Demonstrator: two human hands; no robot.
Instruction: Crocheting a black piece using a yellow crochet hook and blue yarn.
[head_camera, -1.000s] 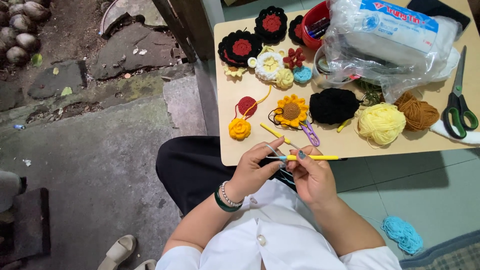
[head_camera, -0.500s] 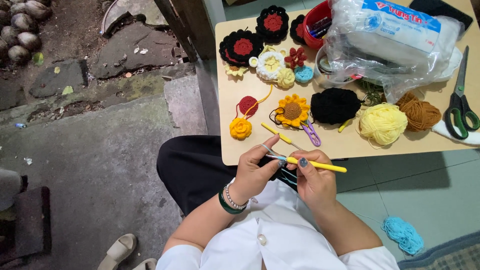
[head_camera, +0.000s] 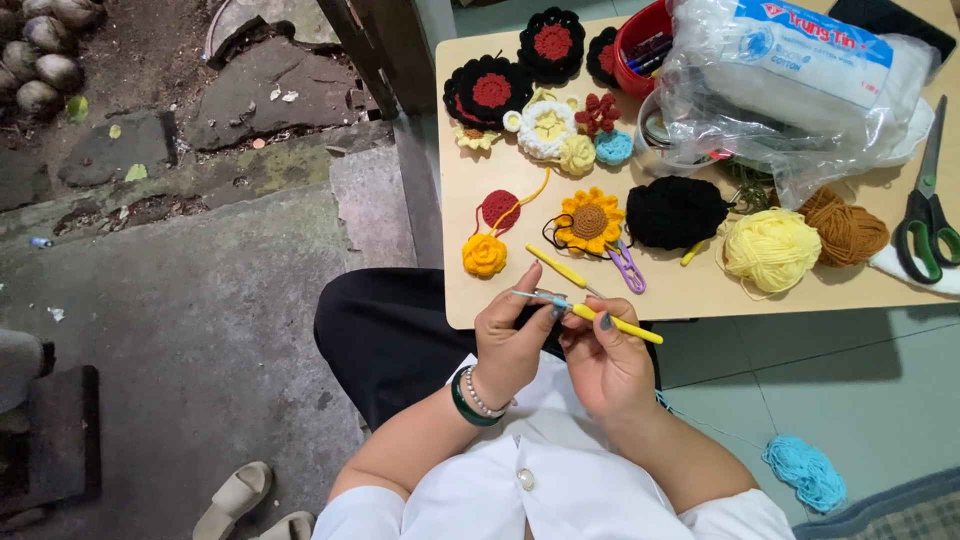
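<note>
Two hands met just below the near edge of the surface (head_camera: 690, 290), above a lap in dark cloth. Furthest left lay bare concrete floor (head_camera: 180, 330) with a pale sandal (head_camera: 232, 497) at the bottom edge. Moving right, the left hand (head_camera: 512, 335), wearing a green bangle (head_camera: 468, 404) and a bead bracelet, was pinched shut on a small bit of pale blue yarn work (head_camera: 528, 296), thumb raised toward the surface. Beside it, the right hand (head_camera: 605, 365) was clenched around a yellow-handled crochet hook (head_camera: 610, 322), whose metal tip pointed left into the yarn work; the two hands touched at the fingers.

On the surface above them sat an orange crocheted rose (head_camera: 484, 255) and a red disc (head_camera: 499, 209), then a sunflower piece (head_camera: 589, 221) with a spare yellow hook (head_camera: 560, 270) and a purple clip (head_camera: 627, 267) just beside it. Further right came a black yarn ball (head_camera: 676, 212), a pale yellow ball (head_camera: 771, 249) and a brown ball (head_camera: 846, 225), with a clear plastic bag (head_camera: 800, 90) behind them. Green-handled scissors (head_camera: 927, 225) lay at the far right. Blue yarn (head_camera: 806, 472) sat on the tiled floor at lower right.
</note>
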